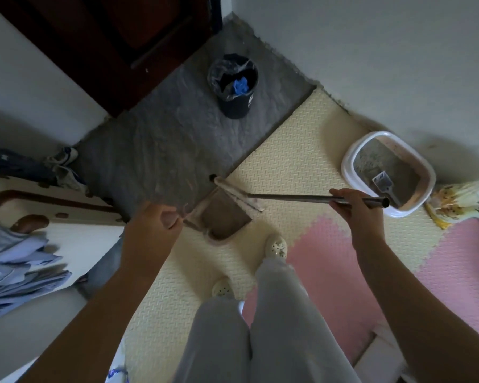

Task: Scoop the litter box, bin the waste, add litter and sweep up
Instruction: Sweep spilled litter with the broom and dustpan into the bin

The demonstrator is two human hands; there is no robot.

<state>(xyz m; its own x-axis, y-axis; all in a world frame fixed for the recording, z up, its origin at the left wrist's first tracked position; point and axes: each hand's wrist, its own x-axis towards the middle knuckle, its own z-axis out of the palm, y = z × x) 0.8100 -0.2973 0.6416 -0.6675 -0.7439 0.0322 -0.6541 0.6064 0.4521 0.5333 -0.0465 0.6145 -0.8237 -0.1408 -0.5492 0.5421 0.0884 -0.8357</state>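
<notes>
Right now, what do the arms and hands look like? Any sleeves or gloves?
The left arm and right arm are bare, no sleeves in view. The left hand and right hand wear no gloves, and I see no watch, bracelet or rings.

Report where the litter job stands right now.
Scooping looks done: the scoop lies set down in the litter box, and the bin holds something blue. Whether fresh litter was added cannot be told; the litter bag lies beside the box. In hand: sweeping, with the right hand gripping the broom pole and the left hand holding the dustpan. Left: finish sweeping and empty the dustpan.
</notes>
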